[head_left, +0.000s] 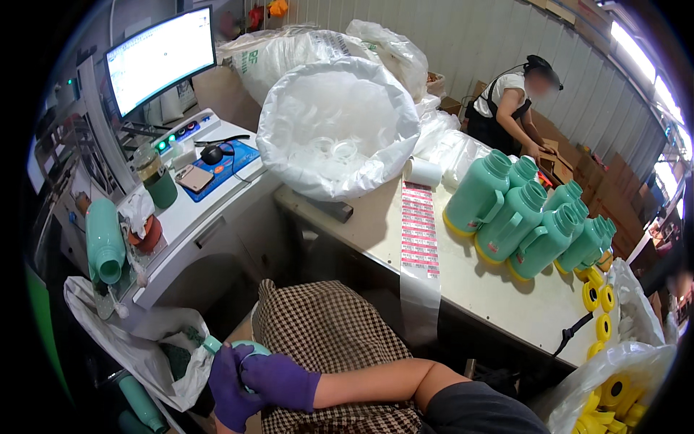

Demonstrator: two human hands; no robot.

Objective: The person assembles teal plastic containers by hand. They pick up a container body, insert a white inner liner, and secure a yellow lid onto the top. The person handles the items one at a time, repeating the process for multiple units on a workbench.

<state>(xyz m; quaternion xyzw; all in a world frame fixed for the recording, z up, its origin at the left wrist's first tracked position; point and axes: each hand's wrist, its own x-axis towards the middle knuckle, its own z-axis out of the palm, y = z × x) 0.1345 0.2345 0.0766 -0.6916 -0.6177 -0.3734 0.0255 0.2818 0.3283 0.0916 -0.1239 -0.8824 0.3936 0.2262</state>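
Both my hands wear purple gloves and meet at the lower left, over my checked lap. My left hand [228, 394] and my right hand [282, 381] are closed around a small teal plastic piece [247, 348], most of it hidden by my fingers. My right forearm reaches in from the lower right. Just left of my hands hangs a white plastic bag [137, 340] with more teal parts inside.
Several teal flask bodies [520, 217] stand on the beige table [499, 296], beside a strip of labels [421, 231]. A big white bag of clear parts [340, 123] sits behind. Yellow discs [603, 304] lie right. A monitor [159, 58] and machine console stand left. Another person [513, 101] works at the back.
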